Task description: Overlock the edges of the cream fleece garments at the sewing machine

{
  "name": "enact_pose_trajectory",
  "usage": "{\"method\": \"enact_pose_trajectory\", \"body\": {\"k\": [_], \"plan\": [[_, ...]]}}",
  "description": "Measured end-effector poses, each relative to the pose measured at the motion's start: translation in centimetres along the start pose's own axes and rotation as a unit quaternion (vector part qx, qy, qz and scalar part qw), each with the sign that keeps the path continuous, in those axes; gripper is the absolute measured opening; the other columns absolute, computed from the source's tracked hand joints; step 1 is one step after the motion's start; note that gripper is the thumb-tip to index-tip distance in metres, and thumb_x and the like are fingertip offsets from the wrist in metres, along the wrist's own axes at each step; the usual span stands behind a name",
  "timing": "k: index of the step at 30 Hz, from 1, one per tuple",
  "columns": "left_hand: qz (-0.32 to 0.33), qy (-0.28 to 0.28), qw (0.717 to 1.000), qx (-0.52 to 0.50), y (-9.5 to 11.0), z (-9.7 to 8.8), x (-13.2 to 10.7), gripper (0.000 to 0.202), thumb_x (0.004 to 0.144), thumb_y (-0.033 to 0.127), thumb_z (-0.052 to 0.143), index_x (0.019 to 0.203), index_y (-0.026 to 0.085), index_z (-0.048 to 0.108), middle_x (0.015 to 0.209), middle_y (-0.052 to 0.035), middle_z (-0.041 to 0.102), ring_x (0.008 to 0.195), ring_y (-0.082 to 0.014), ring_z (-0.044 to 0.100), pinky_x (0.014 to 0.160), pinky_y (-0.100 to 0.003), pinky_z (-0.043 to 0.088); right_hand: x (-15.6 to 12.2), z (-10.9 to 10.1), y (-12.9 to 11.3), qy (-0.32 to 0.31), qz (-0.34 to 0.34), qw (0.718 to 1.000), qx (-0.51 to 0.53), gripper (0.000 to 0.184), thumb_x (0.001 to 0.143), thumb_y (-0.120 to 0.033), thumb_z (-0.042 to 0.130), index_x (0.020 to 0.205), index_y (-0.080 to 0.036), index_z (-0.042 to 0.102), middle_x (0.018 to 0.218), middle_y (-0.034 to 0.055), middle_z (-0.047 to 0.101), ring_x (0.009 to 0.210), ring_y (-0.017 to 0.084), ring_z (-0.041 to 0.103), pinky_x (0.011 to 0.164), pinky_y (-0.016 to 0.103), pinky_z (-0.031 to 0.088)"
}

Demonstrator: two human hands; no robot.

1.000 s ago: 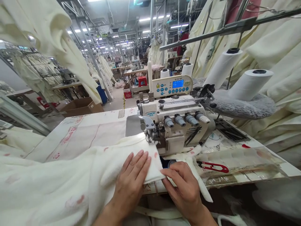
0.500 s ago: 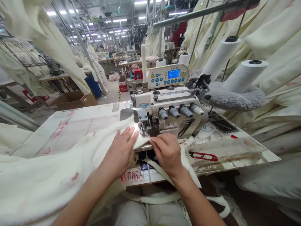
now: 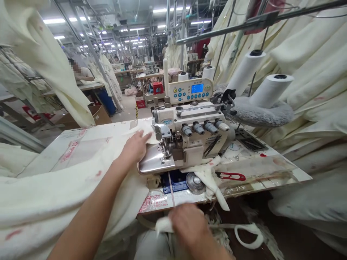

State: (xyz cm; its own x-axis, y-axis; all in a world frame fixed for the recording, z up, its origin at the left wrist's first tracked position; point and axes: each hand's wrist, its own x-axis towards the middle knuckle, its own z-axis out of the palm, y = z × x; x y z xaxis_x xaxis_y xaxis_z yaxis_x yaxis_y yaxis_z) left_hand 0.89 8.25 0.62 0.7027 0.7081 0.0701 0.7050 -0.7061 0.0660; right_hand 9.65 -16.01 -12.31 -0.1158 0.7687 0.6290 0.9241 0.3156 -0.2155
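Note:
My left hand [image 3: 135, 146] lies on the cream fabric [image 3: 105, 180], fingers stretched out, left of the overlock sewing machine [image 3: 187, 126]. The fabric's far edge reaches behind the machine's metal plate [image 3: 155, 159], which is bare in front of the presser foot [image 3: 166, 150]. Low over my lap, my right hand [image 3: 191, 225] is closed and blurred by motion. A cream fabric strip [image 3: 164, 224] sticks out from its fingers, and a loop of strip [image 3: 251, 236] hangs to the right. Red-handled thread snips [image 3: 233, 176] rest right of the machine.
Thread cones [image 3: 271, 90] stand behind the machine on a grey fluffy pad [image 3: 260, 112]. Cream cloth [image 3: 311, 90] hangs at the right. A cream scrap [image 3: 210, 180] lies at the table's front edge. A person [image 3: 82, 74] sits at the far left.
My right hand has left the presser foot and come down toward my lap with a strip. My left hand and the fabric have moved back and left, uncovering the metal plate.

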Motion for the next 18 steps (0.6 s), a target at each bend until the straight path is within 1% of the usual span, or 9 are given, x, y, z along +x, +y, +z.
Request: {"method": "enact_pose_trajectory", "body": {"k": [1, 3, 4, 5, 7, 10, 12, 14, 18], "plan": [[-0.016, 0.000, 1.000, -0.005, -0.6, 0.0, -1.1, 0.053, 0.082, 0.009, 0.026, 0.133, 0.021, 0.034, 0.139, -0.0097, 0.036, 0.123, -0.0238, 0.040, 0.098, -0.038, 0.035, -1.8, 1.1, -0.5, -0.035, -0.038, 0.999, 0.004, 0.019, 0.086, -0.011, 0.037, 0.083, -0.018, 0.055, 0.061, 0.0002, 0.052, 0.058, 0.016, 0.047, 0.058, 0.030, 0.034], [-0.053, 0.006, 0.998, -0.025, -1.3, -0.1, -4.1, 0.054, 0.081, 0.011, 0.027, 0.134, 0.021, 0.030, 0.136, -0.0082, 0.040, 0.120, -0.0221, 0.044, 0.094, -0.034, 0.039, -5.9, 3.8, -0.9, -0.103, -0.011, 0.994, -0.021, 0.010, 0.084, -0.021, 0.048, 0.075, -0.019, 0.053, 0.060, -0.0014, 0.054, 0.053, 0.015, 0.047, 0.054, 0.028, 0.035], [-0.076, 0.006, 0.996, -0.034, -1.3, -0.2, -5.9, 0.051, 0.082, 0.015, 0.029, 0.133, 0.020, 0.030, 0.132, -0.0080, 0.045, 0.115, -0.0223, 0.048, 0.090, -0.033, 0.041, -7.9, 5.1, -0.8, -0.113, -0.009, 0.993, -0.024, 0.008, 0.080, -0.026, 0.055, 0.078, -0.019, 0.054, 0.067, 0.0000, 0.059, 0.060, 0.016, 0.051, 0.058, 0.028, 0.039], [-0.103, -0.002, 0.994, -0.039, -1.0, -0.4, -7.6, 0.047, 0.082, 0.020, 0.031, 0.129, 0.020, 0.033, 0.125, -0.0083, 0.052, 0.108, -0.0232, 0.054, 0.083, -0.033, 0.044, -9.7, 6.3, -0.4, -0.119, -0.005, 0.992, -0.035, 0.019, 0.077, -0.030, 0.059, 0.091, -0.017, 0.056, 0.082, 0.0038, 0.063, 0.073, 0.020, 0.055, 0.066, 0.030, 0.041], [-0.133, -0.052, 0.988, -0.052, 0.7, -0.8, -10.4, 0.036, 0.084, 0.031, 0.033, 0.116, 0.020, 0.043, 0.101, -0.0074, 0.064, 0.088, -0.0242, 0.062, 0.070, -0.031, 0.045, -12.5, 8.1, 0.2, -0.164, 0.027, 0.985, -0.048, 0.042, 0.074, -0.029, 0.063, 0.111, -0.015, 0.051, 0.102, 0.0080, 0.061, 0.091, 0.026, 0.054, 0.079, 0.036, 0.041], [-0.033, -0.147, 0.981, -0.120, 5.2, -0.7, -11.8, 0.032, 0.087, 0.042, 0.028, 0.095, 0.023, 0.051, 0.079, -0.0040, 0.066, 0.076, -0.0215, 0.062, 0.064, -0.027, 0.042, -14.5, 8.6, 0.7, -0.230, 0.123, 0.964, -0.055, 0.047, 0.071, -0.014, 0.060, 0.116, -0.018, 0.048, 0.100, 0.0067, 0.061, 0.087, 0.025, 0.055, 0.079, 0.038, 0.041], [0.054, -0.169, 0.973, -0.147, 8.5, -0.2, -10.8, 0.035, 0.089, 0.042, 0.024, 0.083, 0.021, 0.051, 0.077, -0.0043, 0.065, 0.076, -0.0205, 0.061, 0.063, -0.026, 0.039, -15.0, 7.8, 1.0, -0.242, 0.191, 0.949, -0.069, 0.041, 0.069, -0.007, 0.057, 0.108, -0.021, 0.053, 0.090, 0.0037, 0.061, 0.079, 0.022, 0.056, 0.073, 0.032, 0.043], [0.092, -0.159, 0.974, -0.130, 11.3, 0.4, -8.9, 0.035, 0.090, 0.039, 0.022, 0.076, 0.020, 0.048, 0.076, -0.0055, 0.063, 0.073, -0.0214, 0.060, 0.061, -0.027, 0.036, -15.7, 5.8, 2.3, -0.243, 0.245, 0.935, -0.086, 0.033, 0.069, -0.006, 0.052, 0.098, -0.021, 0.057, 0.086, 0.0016, 0.062, 0.077, 0.019, 0.058, 0.070, 0.026, 0.044], [0.124, -0.125, 0.976, -0.131, 13.8, 0.3, -5.4, 0.035, 0.090, 0.041, 0.023, 0.075, 0.020, 0.046, 0.069, -0.0039, 0.059, 0.066, -0.0203, 0.057, 0.059, -0.027, 0.035, -19.4, -2.4, 8.0, -0.191, 0.386, 0.888, -0.159, 0.032, 0.077, -0.006, 0.037, 0.099, -0.019, 0.058, 0.086, 0.0024, 0.064, 0.074, 0.014, 0.060, 0.065, 0.020, 0.046]]}}
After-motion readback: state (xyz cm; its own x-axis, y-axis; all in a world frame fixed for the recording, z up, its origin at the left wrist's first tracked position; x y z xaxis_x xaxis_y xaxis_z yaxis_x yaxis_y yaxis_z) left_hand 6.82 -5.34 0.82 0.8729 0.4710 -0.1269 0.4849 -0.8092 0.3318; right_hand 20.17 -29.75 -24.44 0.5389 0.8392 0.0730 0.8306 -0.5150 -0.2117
